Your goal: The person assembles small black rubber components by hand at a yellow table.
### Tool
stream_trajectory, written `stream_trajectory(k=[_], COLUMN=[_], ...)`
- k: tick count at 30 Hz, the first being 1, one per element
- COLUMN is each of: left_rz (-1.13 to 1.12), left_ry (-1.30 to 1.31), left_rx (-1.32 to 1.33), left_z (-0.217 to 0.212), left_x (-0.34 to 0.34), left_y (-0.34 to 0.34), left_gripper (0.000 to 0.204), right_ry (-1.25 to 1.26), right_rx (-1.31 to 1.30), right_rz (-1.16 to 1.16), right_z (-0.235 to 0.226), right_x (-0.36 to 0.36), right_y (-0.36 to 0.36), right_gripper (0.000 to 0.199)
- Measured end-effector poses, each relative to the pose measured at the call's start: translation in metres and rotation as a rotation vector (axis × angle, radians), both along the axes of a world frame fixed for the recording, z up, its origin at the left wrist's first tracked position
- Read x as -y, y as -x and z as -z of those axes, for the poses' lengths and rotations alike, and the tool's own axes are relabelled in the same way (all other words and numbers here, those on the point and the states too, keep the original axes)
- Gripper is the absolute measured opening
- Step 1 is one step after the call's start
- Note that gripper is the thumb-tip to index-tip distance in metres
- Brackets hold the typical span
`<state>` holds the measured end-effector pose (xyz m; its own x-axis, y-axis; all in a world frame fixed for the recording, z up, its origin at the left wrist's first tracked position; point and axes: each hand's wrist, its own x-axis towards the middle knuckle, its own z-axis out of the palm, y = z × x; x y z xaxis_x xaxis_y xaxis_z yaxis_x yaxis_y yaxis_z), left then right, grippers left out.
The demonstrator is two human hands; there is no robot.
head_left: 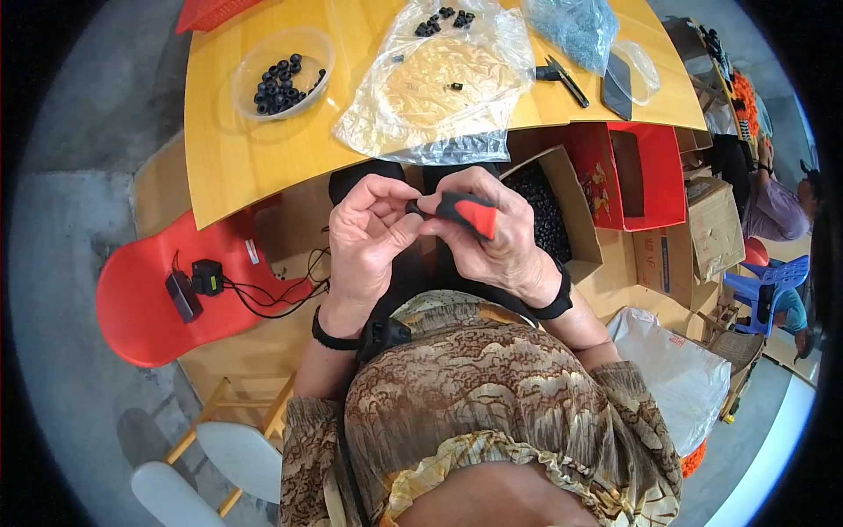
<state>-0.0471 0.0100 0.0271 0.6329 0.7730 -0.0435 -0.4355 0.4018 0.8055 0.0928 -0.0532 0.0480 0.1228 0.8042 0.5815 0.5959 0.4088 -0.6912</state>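
Close in front of my body, just off the table's near edge, my two hands meet. With thumb and fingers, my left hand [369,241] pinches a small black piece [414,208]. Wrapped in my right hand [509,237] is a tool with a red and black handle [475,215]; its working end is hidden between my fingers at the black piece. Beyond them on the table [228,176] lies a clear plastic bag [378,114], with a lone black part [454,86] and several small black pieces [428,28] on it. A clear bowl [255,61] holds black ring-like pieces [277,88].
At the table's right lie a black-handled tool [569,83], a dark phone-like slab [616,92] and a bluish bag [571,31]. Below stand a red box [659,206] and a carton of black pieces [584,233]. A red chair [140,307] bears cables. Another person [777,206] sits far right.
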Motion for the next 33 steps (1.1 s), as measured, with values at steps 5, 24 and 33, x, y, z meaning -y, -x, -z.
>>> stream_trajectory(k=[5,24,33], left_rz=[-0.025,-0.071,-0.094], left_ry=[0.032,0.029,-0.114], left_rx=[0.046,0.047,0.034], left_z=[0.015,0.026,0.012], left_x=[-0.007,-0.023,-0.01], left_y=[0.0,0.0,0.0], left_gripper=[0.016,0.019,0.016], right_ry=[0.102,0.433,0.37], right_rx=[0.063,0.226,-0.568], right_rz=[0.148,0.435,-0.109], right_z=[0.003,0.062,-0.002], right_x=[-0.023,-0.101,-0.022], right_y=[-0.023,-0.09,-0.024], right_gripper=[0.015,0.018,0.016])
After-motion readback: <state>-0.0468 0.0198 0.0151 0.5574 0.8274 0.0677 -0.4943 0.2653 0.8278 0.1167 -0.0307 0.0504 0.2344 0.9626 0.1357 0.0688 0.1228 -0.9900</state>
